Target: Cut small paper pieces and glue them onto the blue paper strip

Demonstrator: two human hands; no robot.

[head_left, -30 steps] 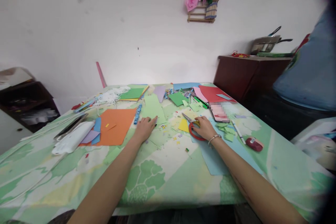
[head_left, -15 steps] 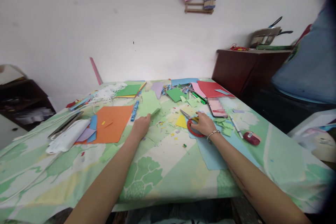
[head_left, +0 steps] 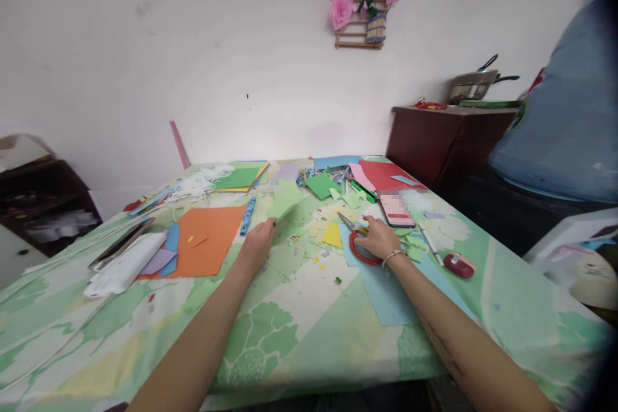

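My left hand (head_left: pixel 259 241) pinches the lower edge of a light green sheet of paper (head_left: pixel 286 201), which stands tilted above the table. The fingers are closed, and part of the sheet is seen nearly edge-on. To the right, my right hand (head_left: pixel 380 238) curls over the handles of a pair of scissors (head_left: pixel 360 252) with red on the loops. The blades point up and left, close to the tabletop; some fingertips are hidden. Beneath that hand lies a light blue sheet (head_left: pixel 386 299), and a yellow paper piece (head_left: pixel 331 234) is beside the blades.
Small paper scraps lie between my hands. An orange sheet (head_left: pixel 210 251), a blue patterned strip (head_left: pixel 248 216) and a white pouch-like item (head_left: pixel 125 264) are on the left. At right are a phone (head_left: pixel 398 212), a white pen (head_left: pixel 431 244) and a dark red mouse-like object (head_left: pixel 458 265).
The view has tilted up, so the table sits lower. The green sheet in my left hand has turned more edge-on. My right hand stays at the scissors.
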